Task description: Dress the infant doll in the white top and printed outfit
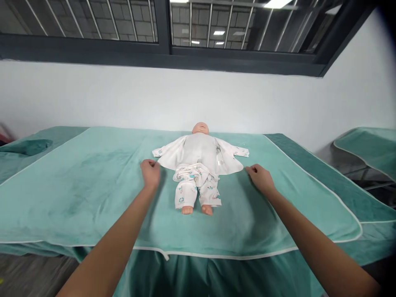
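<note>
A baby doll lies on its back on a teal blanket, head toward the wall and bare feet toward me. It wears patterned white trousers, and an open white jacket is spread flat under it on both sides. My left hand rests on the blanket by the jacket's left edge, fingers curled under. My right hand lies beside the jacket's right hem, fingers bent down onto the cloth. I cannot make out whether either hand pinches fabric.
The blanket covers a bed with a darker green sheet at its sides. A white wall and a dark window frame stand behind. A second covered bed is at the right, a green pillow at the far left.
</note>
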`<state>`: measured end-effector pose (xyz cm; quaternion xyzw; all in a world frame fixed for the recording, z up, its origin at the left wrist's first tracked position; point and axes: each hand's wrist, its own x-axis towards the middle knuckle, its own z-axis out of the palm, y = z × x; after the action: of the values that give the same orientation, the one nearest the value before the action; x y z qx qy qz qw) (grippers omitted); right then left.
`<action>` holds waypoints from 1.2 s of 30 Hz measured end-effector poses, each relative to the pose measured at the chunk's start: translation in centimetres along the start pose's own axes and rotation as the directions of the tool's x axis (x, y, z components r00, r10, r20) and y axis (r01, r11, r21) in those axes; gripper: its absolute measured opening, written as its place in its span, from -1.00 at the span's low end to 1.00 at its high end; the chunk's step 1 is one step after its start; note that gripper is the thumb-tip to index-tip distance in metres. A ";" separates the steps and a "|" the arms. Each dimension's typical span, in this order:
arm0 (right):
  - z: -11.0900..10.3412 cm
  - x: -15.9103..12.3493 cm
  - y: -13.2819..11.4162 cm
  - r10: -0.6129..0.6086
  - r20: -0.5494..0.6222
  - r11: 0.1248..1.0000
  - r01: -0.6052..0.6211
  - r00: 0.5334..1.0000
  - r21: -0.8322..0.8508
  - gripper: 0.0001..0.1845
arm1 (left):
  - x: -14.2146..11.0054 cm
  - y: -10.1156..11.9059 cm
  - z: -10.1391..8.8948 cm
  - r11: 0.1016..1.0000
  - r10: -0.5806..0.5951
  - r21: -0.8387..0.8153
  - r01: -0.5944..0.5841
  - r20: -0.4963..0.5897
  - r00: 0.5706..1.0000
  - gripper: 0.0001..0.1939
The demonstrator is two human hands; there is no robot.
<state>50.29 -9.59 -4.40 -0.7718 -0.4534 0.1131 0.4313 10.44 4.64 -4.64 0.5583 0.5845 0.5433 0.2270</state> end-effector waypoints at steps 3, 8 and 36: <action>2.5 -2.2 -2.2 -0.091 0.104 0.995 0.085 0.990 0.058 -0.73 | -2.3 -0.7 0.4 0.994 0.096 -0.053 -0.090 0.115 0.989 -0.83; 6.4 -4.6 -6.6 -0.305 0.281 0.910 0.191 0.910 0.368 -0.76 | -3.5 -0.2 0.4 0.967 0.079 -0.252 0.023 0.387 0.919 -0.68; 10.4 -2.2 -7.2 -0.162 -0.032 0.887 0.160 0.986 0.433 -0.70 | -4.8 2.2 -0.4 0.978 0.132 -0.206 0.030 0.726 0.675 -0.83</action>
<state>38.83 -3.89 -5.60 -0.6160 -0.4802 0.1769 0.5989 12.34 -0.28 -4.21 0.7198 0.3698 0.3347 0.4828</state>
